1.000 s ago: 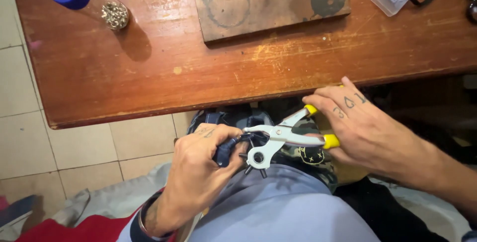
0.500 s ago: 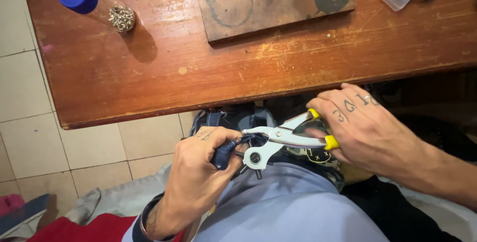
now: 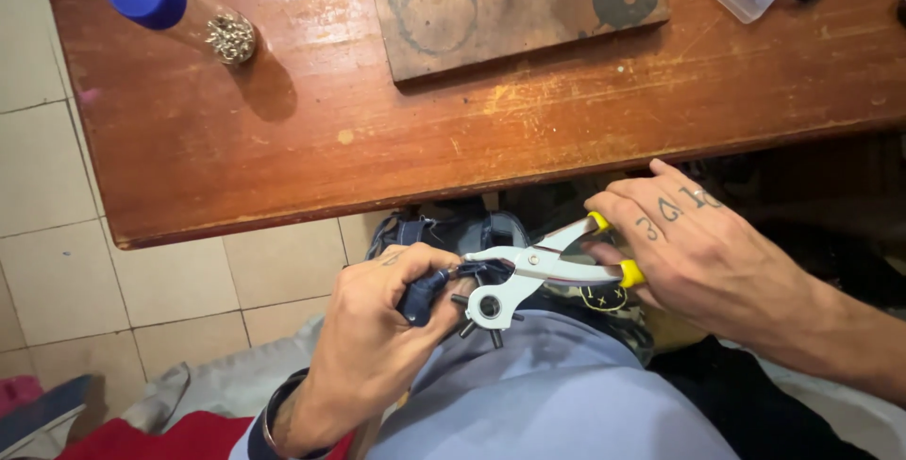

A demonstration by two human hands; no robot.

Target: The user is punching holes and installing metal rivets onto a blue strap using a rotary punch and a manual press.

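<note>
Punch pliers [image 3: 514,281] — right hand [image 3: 694,243] squeezing the handles | left hand [image 3: 387,318] pinching dark strap [image 3: 422,292] at the jaws

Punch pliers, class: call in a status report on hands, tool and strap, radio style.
Right hand closed on the yellow-tipped handles of the punch pliers. Left hand pinching the dark strap at the punch wheel. Wooden table edge just above, not touching.

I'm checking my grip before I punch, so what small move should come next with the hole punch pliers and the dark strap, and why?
Probably squeeze the handles: the right hand already wraps the hole punch pliers, and the left hand pinches the dark strap at the punch head.
</note>
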